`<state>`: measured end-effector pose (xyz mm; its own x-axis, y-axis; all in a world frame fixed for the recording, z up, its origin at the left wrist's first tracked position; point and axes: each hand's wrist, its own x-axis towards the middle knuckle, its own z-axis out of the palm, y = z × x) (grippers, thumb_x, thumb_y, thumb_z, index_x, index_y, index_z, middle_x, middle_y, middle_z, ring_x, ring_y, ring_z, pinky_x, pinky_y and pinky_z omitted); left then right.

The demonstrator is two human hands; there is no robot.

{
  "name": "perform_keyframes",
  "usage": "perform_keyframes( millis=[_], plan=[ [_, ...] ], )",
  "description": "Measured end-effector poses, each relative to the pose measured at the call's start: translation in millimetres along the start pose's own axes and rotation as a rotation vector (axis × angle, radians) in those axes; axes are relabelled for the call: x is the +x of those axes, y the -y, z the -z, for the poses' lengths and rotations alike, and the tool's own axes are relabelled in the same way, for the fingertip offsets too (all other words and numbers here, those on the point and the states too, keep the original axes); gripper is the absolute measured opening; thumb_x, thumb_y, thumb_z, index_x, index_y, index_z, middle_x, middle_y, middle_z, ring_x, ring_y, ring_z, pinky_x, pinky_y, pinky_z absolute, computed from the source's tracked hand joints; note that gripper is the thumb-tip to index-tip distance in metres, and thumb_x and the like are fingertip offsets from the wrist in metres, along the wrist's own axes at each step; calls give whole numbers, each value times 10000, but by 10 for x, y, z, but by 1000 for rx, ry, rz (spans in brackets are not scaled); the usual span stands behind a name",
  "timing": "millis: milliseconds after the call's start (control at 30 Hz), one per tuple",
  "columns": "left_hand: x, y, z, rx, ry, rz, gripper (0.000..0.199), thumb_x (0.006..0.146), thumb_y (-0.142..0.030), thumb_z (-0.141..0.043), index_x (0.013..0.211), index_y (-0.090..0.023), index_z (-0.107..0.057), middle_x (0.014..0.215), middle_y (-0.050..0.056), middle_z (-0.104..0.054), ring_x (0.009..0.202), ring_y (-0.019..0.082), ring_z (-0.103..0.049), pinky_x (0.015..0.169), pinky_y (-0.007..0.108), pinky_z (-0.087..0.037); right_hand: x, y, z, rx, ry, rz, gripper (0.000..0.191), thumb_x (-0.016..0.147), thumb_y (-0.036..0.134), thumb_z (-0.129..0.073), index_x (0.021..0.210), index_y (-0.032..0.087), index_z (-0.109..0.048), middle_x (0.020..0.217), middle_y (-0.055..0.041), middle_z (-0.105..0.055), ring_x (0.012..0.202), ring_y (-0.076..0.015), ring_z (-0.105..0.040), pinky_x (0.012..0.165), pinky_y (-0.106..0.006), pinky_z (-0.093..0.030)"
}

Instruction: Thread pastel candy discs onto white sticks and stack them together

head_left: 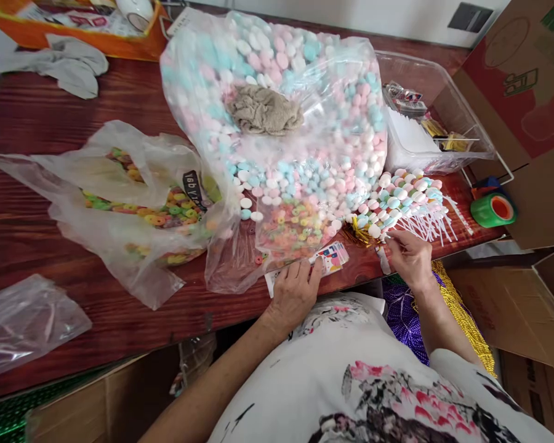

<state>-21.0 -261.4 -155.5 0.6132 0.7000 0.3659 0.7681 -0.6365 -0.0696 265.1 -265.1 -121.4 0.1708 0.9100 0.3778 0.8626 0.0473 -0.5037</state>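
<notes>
My left hand (295, 294) lies on printed cards (335, 257) at the table's front edge, its fingers bent and side by side over them; it sits just below a clear bag of ring-shaped pieces (290, 227). My right hand (412, 257) is closed in a pinch beside a white candy piece (375, 231) and gold twist ties (359, 232). What its fingertips hold is too small to name. Behind it, pink, blue and white candies on white sticks (404, 195) lie in a pile. A huge clear bag of such candies (346, 123) fills the middle, with a brown cloth (265, 111) on top.
An open bag of colourful rings (166, 209) and a flat plastic bag (28, 320) lie left. Gloves (74, 64) are behind. A clear bin (443, 92), green tape (493, 210) and cardboard boxes (517, 301) stand right. Purple and gold beads (461, 314) hang below the edge.
</notes>
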Motion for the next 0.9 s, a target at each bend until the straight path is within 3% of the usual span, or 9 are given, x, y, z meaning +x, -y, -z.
perform_keyframes(
  millis=[100,233,400,633,733,833,900],
  plan=[
    [82,-32,-5,-27,29,27,153,910,-122,-516,889,-150,-665,841,101,-655,765,236,-558,670,366,-393,181,125,5,341,-10,-96,124,819,296,-694,895,217,-750,803,-24,-755,676,-162,-678,628,-285,-537],
    [101,0,-74,-110,-74,6,181,877,-107,-543,721,-162,-618,753,86,-610,772,237,-523,694,372,-378,420,176,-138,656,57,-188,108,815,317,-710,840,220,-750,684,15,-710,513,-109,-589,503,-246,-476],
    [35,29,-146,-167,-124,-52,167,853,-91,-552,715,-164,-612,742,71,-597,748,220,-505,673,354,-378,496,89,-195,545,9,-31,145,878,311,-658,938,228,-760,877,-28,-747,709,-136,-656,686,-296,-531],
    [79,-30,10,-166,87,11,116,867,-110,-553,853,-161,-656,845,91,-642,799,239,-554,718,358,-433,196,-10,-216,550,-11,-14,169,900,301,-640,1001,257,-768,952,-42,-758,893,-180,-689,810,-344,-535],
    [115,-57,138,-203,211,40,126,869,-127,-561,922,-162,-669,918,116,-654,850,265,-569,728,375,-452,31,2,-252,619,-150,-21,154,892,275,-646,971,275,-779,921,-30,-759,894,-184,-685,828,-360,-531],
    [229,-42,273,-372,281,90,143,905,-262,-588,941,-157,-679,993,136,-656,926,293,-573,755,403,-467,-48,41,-295,764,-276,-144,164,898,306,-627,950,256,-774,868,-28,-753,795,-174,-672,702,-333,-524],
    [394,-15,341,-615,255,141,232,923,-365,-587,963,-157,-682,1000,122,-659,959,280,-579,804,407,-476,-40,90,-333,908,-334,-222,180,883,345,-632,941,240,-767,829,-27,-744,705,-160,-650,587,-295,-481]
  ],
)
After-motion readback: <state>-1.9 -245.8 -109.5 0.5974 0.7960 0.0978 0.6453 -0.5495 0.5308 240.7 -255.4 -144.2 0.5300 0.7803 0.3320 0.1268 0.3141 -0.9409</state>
